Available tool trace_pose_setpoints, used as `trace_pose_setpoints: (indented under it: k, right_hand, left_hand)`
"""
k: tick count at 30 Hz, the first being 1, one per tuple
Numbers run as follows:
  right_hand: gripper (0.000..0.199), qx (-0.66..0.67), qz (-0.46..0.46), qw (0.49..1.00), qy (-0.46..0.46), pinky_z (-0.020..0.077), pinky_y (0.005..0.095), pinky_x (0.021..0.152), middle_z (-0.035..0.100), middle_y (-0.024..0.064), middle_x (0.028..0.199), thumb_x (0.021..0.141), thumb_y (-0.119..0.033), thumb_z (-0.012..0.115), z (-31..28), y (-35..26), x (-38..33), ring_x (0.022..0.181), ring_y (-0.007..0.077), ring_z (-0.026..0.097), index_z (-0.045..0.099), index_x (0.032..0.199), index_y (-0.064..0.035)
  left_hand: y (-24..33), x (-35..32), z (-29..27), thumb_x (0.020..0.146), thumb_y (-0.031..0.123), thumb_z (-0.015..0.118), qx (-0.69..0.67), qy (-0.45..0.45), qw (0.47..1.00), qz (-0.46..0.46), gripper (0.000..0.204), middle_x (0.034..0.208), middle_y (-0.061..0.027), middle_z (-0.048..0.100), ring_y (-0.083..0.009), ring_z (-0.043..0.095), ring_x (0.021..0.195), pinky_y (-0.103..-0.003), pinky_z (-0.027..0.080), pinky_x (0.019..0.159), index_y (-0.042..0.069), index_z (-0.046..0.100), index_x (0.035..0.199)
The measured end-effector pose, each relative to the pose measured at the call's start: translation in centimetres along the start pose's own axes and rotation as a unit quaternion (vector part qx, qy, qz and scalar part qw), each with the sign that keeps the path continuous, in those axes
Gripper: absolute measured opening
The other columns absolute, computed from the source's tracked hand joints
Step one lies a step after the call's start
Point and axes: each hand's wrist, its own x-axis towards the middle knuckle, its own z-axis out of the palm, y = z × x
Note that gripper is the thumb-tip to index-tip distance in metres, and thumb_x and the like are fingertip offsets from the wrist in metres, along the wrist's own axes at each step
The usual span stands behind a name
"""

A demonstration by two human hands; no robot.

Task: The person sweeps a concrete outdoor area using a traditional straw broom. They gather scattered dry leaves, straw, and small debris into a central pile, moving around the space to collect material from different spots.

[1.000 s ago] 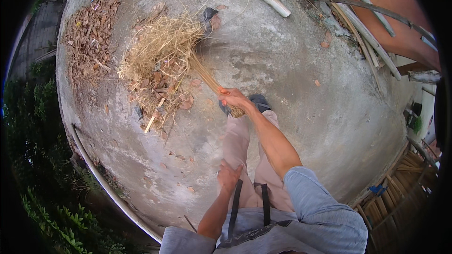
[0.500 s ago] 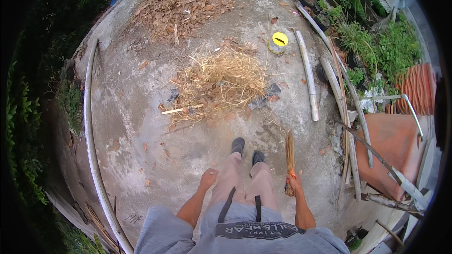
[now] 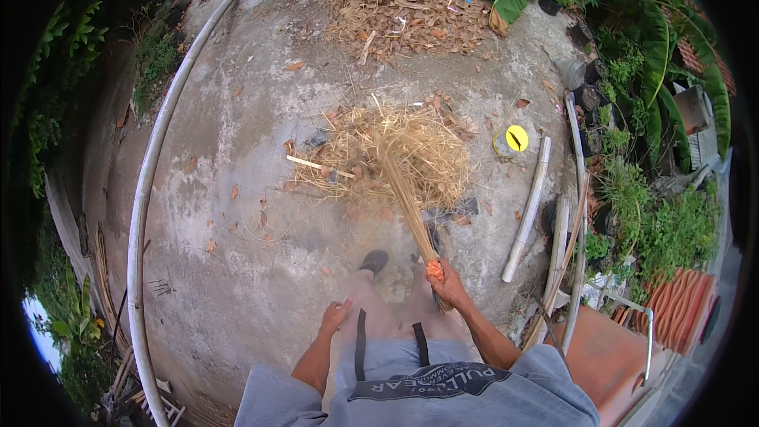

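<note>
My right hand (image 3: pixel 449 285) is closed round the handle end of a stick broom (image 3: pixel 409 209), just by its orange binding. The broom slants forward and left, and its blurred tips lie over a heap of dry straw (image 3: pixel 431 146). Whether the tips press into the straw I cannot tell. Scraps of dark material and a pale wooden strip (image 3: pixel 308 162) lie at the heap's edges. My left hand (image 3: pixel 336 316) hangs beside my left thigh, loosely open, with nothing visible in it.
A larger pile of brown leaves (image 3: pixel 395 12) lies farther off on the concrete. A yellow-topped round container (image 3: pixel 516 138) stands right of the straw, near a bamboo pole (image 3: pixel 527 209). A long pole (image 3: pixel 146 182) runs along the left. Potted plants and roof tiles (image 3: pixel 680 308) line the right.
My right hand has swung the broom from beside my right leg forward and left, over the straw. The view has turned, so the scene sits farther right. My left hand stays by my thigh.
</note>
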Motion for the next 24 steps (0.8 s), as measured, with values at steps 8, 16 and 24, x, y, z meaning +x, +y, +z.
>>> trace_pose_setpoints:
  k: [8, 16, 24]
  right_hand:
    - [0.055, -0.239, -0.086, 0.906, -0.34, 0.052, 0.0478, 0.081, 0.069, 0.0235, 0.094, 0.082, -0.044, 0.069, 7.7, 1.9, 10.5, 0.094, 0.0438, 0.066, 0.059, 0.117, -0.0034]
    - [0.069, -0.433, -0.016, 0.863, -0.26, 0.0552, 0.0452, 0.082, 0.071, 0.0241, 0.095, 0.077, -0.05, 0.076, 10.5, 10.9, 25.6, 0.095, 0.0394, 0.069, 0.055, 0.121, -0.001]
    - [0.065, -0.429, -0.087, 0.899, -0.006, 0.0524, 0.0509, 0.086, 0.067, 0.0312, 0.105, 0.08, -0.031, 0.074, 1.7, 2.8, 43.4, 0.102, 0.0462, 0.065, 0.047, 0.132, -0.0009]
  left_hand:
    - [-0.4, -4.3, 17.1, 0.062, 0.078, 0.073, 0.057, -0.054, 0.996, -0.045, 0.132, 0.141, -0.03, 0.05, -0.0422, 0.05, 0.132, -0.052, 0.036, 0.111, -0.008, 0.025, 0.15]
    - [-2.6, -2.9, 25.6, 0.063, 0.071, 0.076, -0.051, -0.038, 0.99, -0.122, 0.129, 0.138, -0.0327, 0.051, -0.0468, 0.049, 0.13, -0.056, 0.032, 0.111, -0.009, 0.024, 0.148]
    - [-0.3, -3.4, 25.7, 0.066, 0.063, 0.08, -0.045, 0.04, 0.984, -0.169, 0.109, 0.127, -0.0265, 0.055, -0.0477, 0.057, 0.116, -0.057, 0.044, 0.098, -0.002, 0.033, 0.139]
